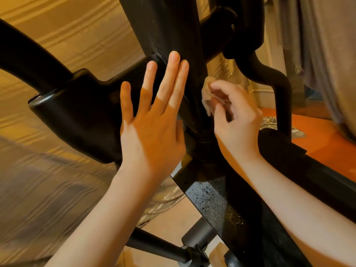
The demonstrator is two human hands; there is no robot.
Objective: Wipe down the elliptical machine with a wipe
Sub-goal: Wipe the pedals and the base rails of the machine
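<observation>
Draped sheeting (57,31) behind. Your left hand (152,120) lies flat, fingers straight, on the elliptical machine (165,26); your right hand (234,116) pinches the wipe (208,93) against its upright.

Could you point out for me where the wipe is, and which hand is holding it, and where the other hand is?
wipe (207,93): head view, on the crumpled pale part showing left of the fingers.
right hand (238,114): head view, on the back of the hand pinching the wipe.
left hand (152,128): head view, on the back of the flat hand.
</observation>
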